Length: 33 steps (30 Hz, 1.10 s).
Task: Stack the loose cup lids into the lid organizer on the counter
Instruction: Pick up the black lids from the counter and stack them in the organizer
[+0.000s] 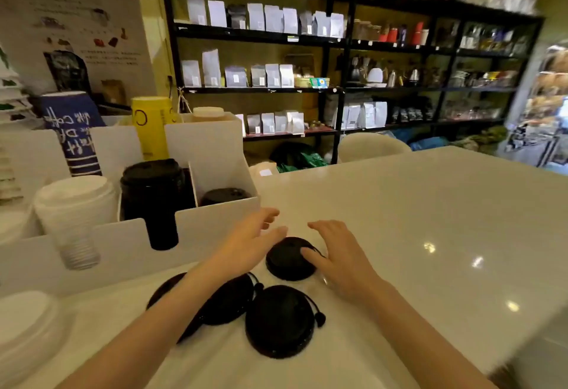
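Observation:
Several loose black cup lids lie on the white counter. The farthest lid (287, 261) sits between my hands. My right hand (338, 255) rests its thumb on that lid's top, fingers spread. My left hand (252, 239) hovers open just left of it, fingers apart. A nearer black lid (278, 321) with a tethered plug lies by my forearms, and another (229, 301) is partly hidden under my left arm. The white lid organizer (215, 213) stands at the left, holding a tall stack of black lids (152, 185) and a short black stack (224, 196).
A stack of white lids (72, 204) fills the organizer's left slot. More white lids (26, 321) lie at the near left. Blue (73, 133) and yellow (150, 124) cup stacks stand behind the organizer. The white counter (415, 219) stretches to the right; black shelves with bags stand behind.

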Each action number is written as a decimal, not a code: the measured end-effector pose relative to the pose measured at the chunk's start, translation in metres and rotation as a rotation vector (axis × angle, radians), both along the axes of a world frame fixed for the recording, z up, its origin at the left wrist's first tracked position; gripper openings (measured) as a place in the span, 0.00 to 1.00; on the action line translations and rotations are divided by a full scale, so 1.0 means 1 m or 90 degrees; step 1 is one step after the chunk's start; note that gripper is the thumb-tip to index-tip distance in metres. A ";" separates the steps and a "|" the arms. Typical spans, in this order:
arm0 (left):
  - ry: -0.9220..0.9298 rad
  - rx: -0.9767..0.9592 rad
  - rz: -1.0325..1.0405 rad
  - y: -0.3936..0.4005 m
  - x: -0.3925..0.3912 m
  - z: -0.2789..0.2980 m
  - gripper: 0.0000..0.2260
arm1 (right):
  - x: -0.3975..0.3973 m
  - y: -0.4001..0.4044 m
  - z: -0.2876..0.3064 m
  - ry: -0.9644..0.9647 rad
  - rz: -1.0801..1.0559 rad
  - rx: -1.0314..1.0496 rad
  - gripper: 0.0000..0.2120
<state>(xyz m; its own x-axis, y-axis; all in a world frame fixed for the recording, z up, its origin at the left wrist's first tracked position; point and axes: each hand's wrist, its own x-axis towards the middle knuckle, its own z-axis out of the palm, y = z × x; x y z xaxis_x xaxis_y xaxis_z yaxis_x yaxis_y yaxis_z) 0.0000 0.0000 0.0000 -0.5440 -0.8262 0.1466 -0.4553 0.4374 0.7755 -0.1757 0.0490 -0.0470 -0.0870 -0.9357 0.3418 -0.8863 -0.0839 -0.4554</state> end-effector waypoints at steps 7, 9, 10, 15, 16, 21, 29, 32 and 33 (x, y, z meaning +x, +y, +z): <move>-0.243 -0.006 -0.043 -0.008 -0.016 -0.028 0.34 | -0.007 -0.004 -0.016 0.006 -0.015 0.086 0.20; -0.260 -0.033 -0.048 -0.008 -0.019 -0.032 0.34 | -0.009 -0.006 -0.020 -0.027 -0.010 0.086 0.20; -0.262 -0.042 -0.045 -0.008 -0.020 -0.033 0.34 | -0.010 -0.006 -0.021 -0.039 -0.009 0.089 0.20; -0.224 -0.067 -0.020 -0.010 -0.022 -0.035 0.34 | -0.004 -0.001 -0.014 -0.173 0.002 0.047 0.12; -0.206 -0.079 -0.013 -0.009 -0.021 -0.035 0.34 | -0.003 0.000 -0.010 -0.222 0.004 0.034 0.11; -0.080 -0.162 0.032 -0.002 -0.011 -0.010 0.34 | 0.004 -0.002 0.017 -0.349 -0.008 -0.065 0.11; 0.138 -0.318 0.155 0.004 0.041 0.056 0.31 | 0.048 -0.020 0.094 -0.348 0.115 -0.174 0.14; 0.165 -0.337 0.198 0.000 0.068 0.072 0.31 | 0.074 -0.031 0.116 -0.347 0.187 -0.199 0.14; 0.170 -0.344 0.210 -0.001 0.076 0.076 0.30 | 0.084 -0.036 0.121 -0.353 0.221 -0.203 0.14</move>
